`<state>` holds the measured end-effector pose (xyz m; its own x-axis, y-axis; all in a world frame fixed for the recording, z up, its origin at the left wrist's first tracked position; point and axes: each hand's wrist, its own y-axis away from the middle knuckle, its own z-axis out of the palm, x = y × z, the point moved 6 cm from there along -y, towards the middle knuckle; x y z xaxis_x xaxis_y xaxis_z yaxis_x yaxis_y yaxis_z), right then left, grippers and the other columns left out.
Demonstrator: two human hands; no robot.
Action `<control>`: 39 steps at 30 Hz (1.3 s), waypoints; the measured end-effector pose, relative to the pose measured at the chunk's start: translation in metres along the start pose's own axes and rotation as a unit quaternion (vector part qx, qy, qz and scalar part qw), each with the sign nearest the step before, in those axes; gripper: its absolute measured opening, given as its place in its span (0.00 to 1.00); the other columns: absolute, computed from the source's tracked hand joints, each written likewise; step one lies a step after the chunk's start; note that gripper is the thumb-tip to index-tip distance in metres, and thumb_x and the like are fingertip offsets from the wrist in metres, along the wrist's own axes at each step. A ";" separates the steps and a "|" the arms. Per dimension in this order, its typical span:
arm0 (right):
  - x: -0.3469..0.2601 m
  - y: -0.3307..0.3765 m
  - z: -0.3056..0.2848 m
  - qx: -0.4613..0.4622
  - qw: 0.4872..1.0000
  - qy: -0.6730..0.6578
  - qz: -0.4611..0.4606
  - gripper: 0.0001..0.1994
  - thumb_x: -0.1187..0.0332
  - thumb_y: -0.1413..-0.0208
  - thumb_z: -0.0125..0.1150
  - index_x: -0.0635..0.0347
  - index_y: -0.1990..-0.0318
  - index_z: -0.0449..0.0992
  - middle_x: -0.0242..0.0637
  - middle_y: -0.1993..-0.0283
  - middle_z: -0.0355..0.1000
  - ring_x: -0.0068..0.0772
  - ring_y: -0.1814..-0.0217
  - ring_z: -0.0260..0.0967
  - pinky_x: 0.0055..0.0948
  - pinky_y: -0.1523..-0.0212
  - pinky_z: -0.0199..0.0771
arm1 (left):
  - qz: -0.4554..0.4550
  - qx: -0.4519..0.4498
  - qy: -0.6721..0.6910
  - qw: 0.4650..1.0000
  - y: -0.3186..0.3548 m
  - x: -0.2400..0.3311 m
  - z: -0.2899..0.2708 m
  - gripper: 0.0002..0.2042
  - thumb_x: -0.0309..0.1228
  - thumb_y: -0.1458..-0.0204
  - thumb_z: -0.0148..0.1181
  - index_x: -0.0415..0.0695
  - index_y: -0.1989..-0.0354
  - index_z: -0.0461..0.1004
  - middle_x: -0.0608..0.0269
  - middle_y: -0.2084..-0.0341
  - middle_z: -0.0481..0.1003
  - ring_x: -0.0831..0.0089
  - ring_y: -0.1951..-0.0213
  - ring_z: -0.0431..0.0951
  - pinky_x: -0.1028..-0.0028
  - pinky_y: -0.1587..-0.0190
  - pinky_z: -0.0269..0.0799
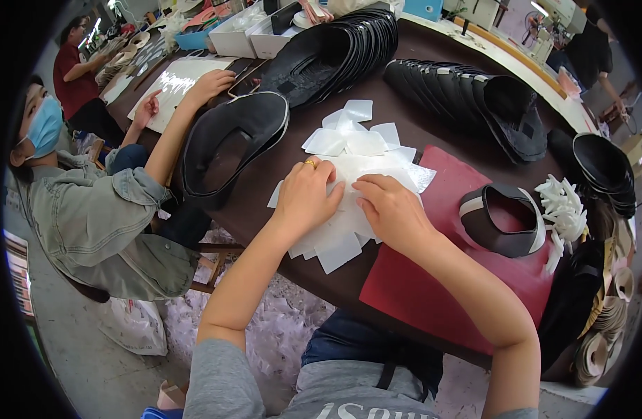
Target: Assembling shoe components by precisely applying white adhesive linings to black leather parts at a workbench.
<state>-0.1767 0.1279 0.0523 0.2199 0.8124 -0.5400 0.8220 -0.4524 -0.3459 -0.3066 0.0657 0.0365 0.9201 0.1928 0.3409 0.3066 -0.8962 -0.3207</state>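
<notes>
Both my hands are over a loose pile of white, glossy, square-cut sheets (365, 143) fanned out on the dark tabletop. The fingers of my left hand (307, 197) are bent, with the thumb close to them at the edge of an upper sheet. Facing it, my right hand (393, 209) has thumb and forefinger drawn together at the same sheet; the fingertips partly hide what they pinch. To the right, a black shoe upper with a pale band (502, 220) rests on a red mat (405, 279).
Nested black shoe uppers (328, 59) and another row (467, 101) stand behind the pile. A single black upper (230, 143) sits at left, near a seated co-worker's arm (178, 129). White strips (562, 209) lie bunched at the mat's right edge. Scraps cover the floor (265, 307).
</notes>
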 end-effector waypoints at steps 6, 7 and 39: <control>-0.003 -0.002 0.010 -0.002 0.995 0.087 -0.039 0.14 0.76 0.49 0.56 0.62 0.53 0.75 0.39 0.52 0.71 0.40 0.55 0.69 0.31 0.56 0.72 | -0.062 -0.009 0.073 0.995 0.006 0.004 0.007 0.04 0.28 0.49 0.55 0.42 0.71 0.69 0.63 0.74 0.70 0.68 0.74 0.70 0.72 0.68 0.67; 0.000 -0.002 0.009 0.002 0.996 0.081 -0.040 0.14 0.76 0.49 0.56 0.62 0.53 0.74 0.39 0.51 0.70 0.39 0.55 0.68 0.30 0.56 0.72 | -0.077 0.002 0.105 0.992 0.007 0.002 0.008 0.03 0.27 0.49 0.54 0.41 0.71 0.69 0.63 0.74 0.70 0.69 0.75 0.69 0.73 0.68 0.67; -0.067 0.083 -0.166 0.143 0.988 0.011 0.055 0.07 0.74 0.50 0.58 0.64 0.62 0.72 0.41 0.61 0.71 0.35 0.71 0.66 0.33 0.64 0.69 | -0.069 0.247 0.585 0.770 0.101 0.121 -0.082 0.10 0.26 0.40 0.46 0.38 0.52 0.64 0.57 0.55 0.68 0.68 0.54 0.72 0.72 0.51 0.71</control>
<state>-0.0356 0.0971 0.1867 0.3130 0.7592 -0.5707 0.6118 -0.6207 -0.4902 -0.1847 -0.0341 0.1177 0.1111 -0.4786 0.8710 0.7028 -0.5818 -0.4094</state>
